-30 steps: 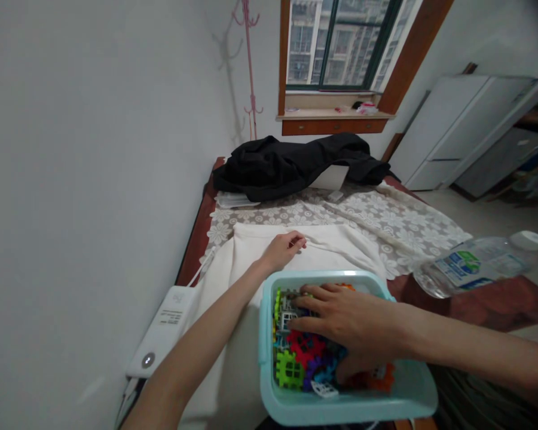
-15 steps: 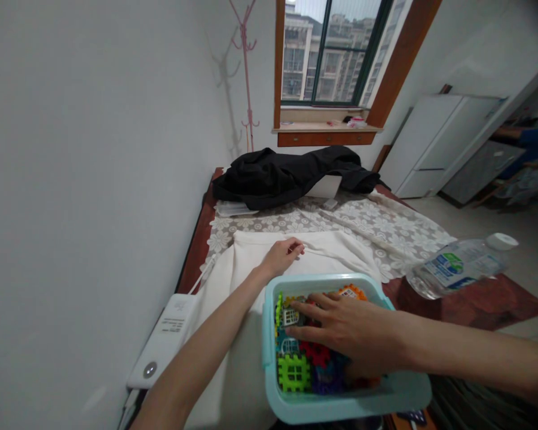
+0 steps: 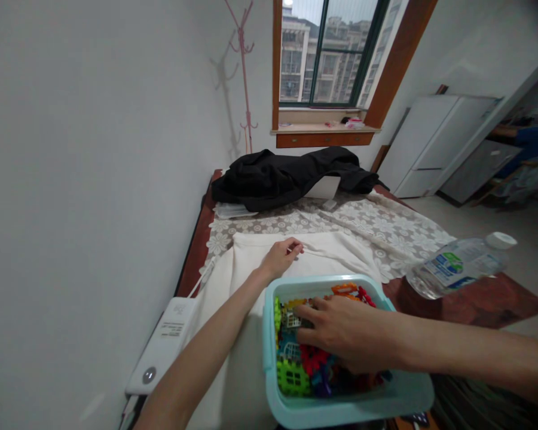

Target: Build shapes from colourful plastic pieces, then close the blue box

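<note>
A light blue plastic basket [image 3: 269,382] stands at the near side of the table, filled with colourful plastic building blocks. My right hand [image 3: 341,328] reaches into it from the right, fingers apart and bent down among the pieces; the thumb is hidden. Beside its fingertips lie a white window-like block [image 3: 291,321] and a red block [image 3: 312,359]. A lime green window block [image 3: 292,377] sits in the near left corner, and an orange block [image 3: 344,288] at the far side. Behind the basket my left hand [image 3: 283,255] rests on a white cloth [image 3: 251,251], fingers loosely curled with a gap at the thumb.
A clear bottle [image 3: 457,266] with a white cap stands to the basket's right. A white device [image 3: 164,346] with a cable lies at the left by the wall. Black fabric [image 3: 287,176] covers the table's far end, on a floral tablecloth [image 3: 403,224].
My right hand's fingers have bent and drawn slightly right among the blocks, showing more orange and red pieces at the far side. My left hand stays put.
</note>
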`<state>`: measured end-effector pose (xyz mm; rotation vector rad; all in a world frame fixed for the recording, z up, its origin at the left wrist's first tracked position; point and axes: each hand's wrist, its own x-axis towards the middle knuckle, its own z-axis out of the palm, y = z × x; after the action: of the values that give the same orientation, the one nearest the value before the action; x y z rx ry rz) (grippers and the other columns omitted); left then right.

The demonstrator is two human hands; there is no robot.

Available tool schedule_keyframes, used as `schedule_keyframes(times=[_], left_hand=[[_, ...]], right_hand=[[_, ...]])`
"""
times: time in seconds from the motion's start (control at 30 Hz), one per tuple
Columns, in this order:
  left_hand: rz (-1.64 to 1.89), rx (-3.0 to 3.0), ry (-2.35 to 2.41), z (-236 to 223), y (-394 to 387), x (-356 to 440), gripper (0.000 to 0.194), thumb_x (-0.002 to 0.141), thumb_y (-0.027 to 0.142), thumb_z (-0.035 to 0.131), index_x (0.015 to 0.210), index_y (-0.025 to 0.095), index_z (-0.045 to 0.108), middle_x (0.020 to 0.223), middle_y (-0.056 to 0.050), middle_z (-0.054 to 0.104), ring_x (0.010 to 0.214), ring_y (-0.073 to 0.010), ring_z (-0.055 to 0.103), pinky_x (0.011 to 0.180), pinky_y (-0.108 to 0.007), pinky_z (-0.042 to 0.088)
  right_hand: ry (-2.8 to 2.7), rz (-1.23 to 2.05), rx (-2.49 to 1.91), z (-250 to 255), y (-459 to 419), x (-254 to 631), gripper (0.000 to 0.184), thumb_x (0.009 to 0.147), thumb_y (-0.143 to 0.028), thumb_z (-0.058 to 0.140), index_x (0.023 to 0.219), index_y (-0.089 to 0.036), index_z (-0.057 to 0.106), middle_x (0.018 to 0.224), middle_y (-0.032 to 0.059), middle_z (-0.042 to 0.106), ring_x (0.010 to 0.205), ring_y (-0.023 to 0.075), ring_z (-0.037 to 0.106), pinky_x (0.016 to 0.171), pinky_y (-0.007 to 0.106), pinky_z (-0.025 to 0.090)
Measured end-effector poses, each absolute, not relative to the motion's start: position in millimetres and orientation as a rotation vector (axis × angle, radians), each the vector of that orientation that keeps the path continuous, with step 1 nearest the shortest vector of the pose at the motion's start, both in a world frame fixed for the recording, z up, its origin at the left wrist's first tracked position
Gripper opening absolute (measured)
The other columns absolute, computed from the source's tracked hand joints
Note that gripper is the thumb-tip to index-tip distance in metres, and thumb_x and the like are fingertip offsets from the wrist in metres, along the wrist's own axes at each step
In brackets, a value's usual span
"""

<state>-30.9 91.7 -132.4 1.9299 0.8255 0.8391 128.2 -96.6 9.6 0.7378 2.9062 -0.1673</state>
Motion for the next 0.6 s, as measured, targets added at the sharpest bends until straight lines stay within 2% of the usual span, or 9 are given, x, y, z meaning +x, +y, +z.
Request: schedule_keyframes(times=[0.13, 0.23, 0.3, 0.4, 0.47, 0.6], left_hand=[[0.832, 1.945, 0.827, -132.4, 91.7, -31.4, 0.033, 0.102, 0.047, 0.057, 0.103, 0.019, 0.074, 0.097, -0.007, 0.079, 0.085, -0.0199, 0.072, 0.076, -0.033, 0.061], [0.831, 1.951, 0.831, -131.1, 91.4, -31.7, 0.032, 0.102, 0.046, 0.058, 0.102, 0.019, 0.074, 0.095, -0.006, 0.078, 0.085, -0.0195, 0.072, 0.076, -0.032, 0.059], [0.832, 1.949, 0.833, -130.2, 91.1, -31.7, 0.031, 0.102, 0.046, 0.058, 0.102, 0.019, 0.074, 0.094, -0.006, 0.078, 0.084, -0.0193, 0.071, 0.077, -0.032, 0.059], [0.828, 1.939, 0.833, -130.0, 90.9, -31.6, 0.03, 0.101, 0.045, 0.06, 0.1, 0.019, 0.074, 0.093, -0.006, 0.078, 0.083, -0.0195, 0.071, 0.077, -0.033, 0.059], [0.825, 1.919, 0.828, -130.8, 90.7, -31.2, 0.032, 0.101, 0.047, 0.059, 0.1, 0.019, 0.074, 0.095, -0.007, 0.078, 0.085, -0.02, 0.071, 0.077, -0.033, 0.059], [0.864, 1.761, 0.812, -132.0, 90.0, -29.0, 0.034, 0.1, 0.05, 0.06, 0.099, 0.018, 0.072, 0.099, -0.007, 0.076, 0.09, -0.0202, 0.07, 0.078, -0.032, 0.059]], right_hand=[[2.954, -0.241, 0.656, 20.9, -92.2, 126.6, 0.028, 0.088, -0.022, 0.07, 0.116, -0.022, 0.065, 0.108, 0.007, 0.069, 0.071, 0.0199, 0.067, 0.056, 0.032, 0.04], [2.966, -0.318, 0.655, 25.3, -87.0, 130.3, 0.028, 0.09, -0.017, 0.066, 0.118, -0.022, 0.064, 0.11, 0.0074, 0.069, 0.071, 0.019, 0.066, 0.056, 0.032, 0.037], [2.978, -0.481, 0.686, 27.3, -80.1, 135.6, 0.026, 0.094, -0.017, 0.064, 0.12, -0.021, 0.064, 0.112, 0.0082, 0.069, 0.076, 0.0189, 0.067, 0.061, 0.031, 0.039], [3.007, -0.954, 0.727, 30.6, -65.3, 148.4, 0.018, 0.102, -0.028, 0.062, 0.118, -0.02, 0.064, 0.11, 0.0084, 0.07, 0.089, 0.0207, 0.066, 0.074, 0.03, 0.046], [3.017, -1.301, 0.76, 31.2, -55.0, 160.0, 0.021, 0.103, -0.038, 0.062, 0.111, -0.019, 0.065, 0.103, 0.007, 0.069, 0.091, 0.0212, 0.063, 0.081, 0.031, 0.048], [2.91, -1.972, 0.992, 15.4, -37.0, 185.9, 0.03, 0.096, -0.05, 0.072, 0.102, -0.021, 0.066, 0.097, 0.0037, 0.067, 0.088, 0.0201, 0.062, 0.08, 0.03, 0.052]])
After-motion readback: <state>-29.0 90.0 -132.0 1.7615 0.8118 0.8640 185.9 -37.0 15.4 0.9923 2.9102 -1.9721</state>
